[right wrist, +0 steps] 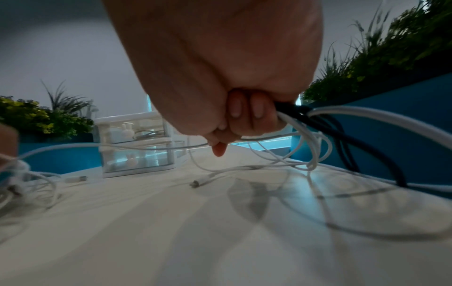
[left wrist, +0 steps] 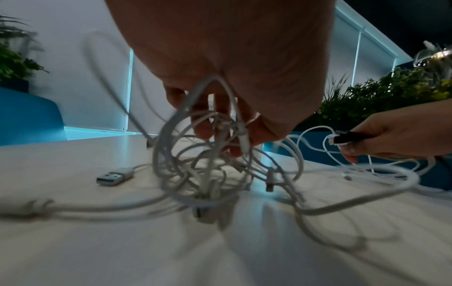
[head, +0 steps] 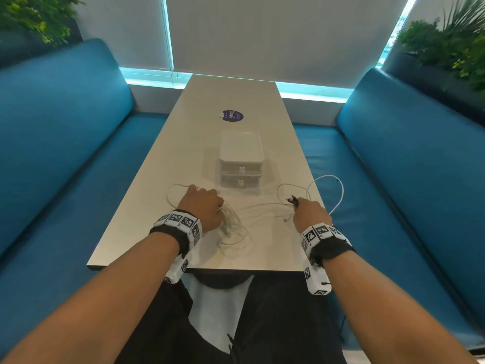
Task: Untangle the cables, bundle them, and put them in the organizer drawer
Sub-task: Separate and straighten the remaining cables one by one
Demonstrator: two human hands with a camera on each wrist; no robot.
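A tangle of white cables (head: 232, 227) (left wrist: 203, 174) lies on the near part of the pale table (head: 162, 195). My left hand (head: 203, 208) (left wrist: 220, 108) grips loops of that tangle and lifts them a little off the table. My right hand (head: 308, 211) (right wrist: 244, 120) is closed round black connector ends (head: 293, 200) (left wrist: 342, 138) and white cable strands (right wrist: 367, 116); a white loop (head: 333, 190) arcs past the table's right edge. The clear two-drawer organizer (head: 241, 164) (right wrist: 137, 145) stands behind the hands with both drawers closed; the upper drawer holds a coiled cable.
A loose USB plug (left wrist: 115, 176) and a small connector (right wrist: 195, 183) lie on the table. A purple sticker (head: 232, 116) marks the far half. Blue bench seats (head: 65, 153) flank the table, with plants (head: 451, 48) behind them.
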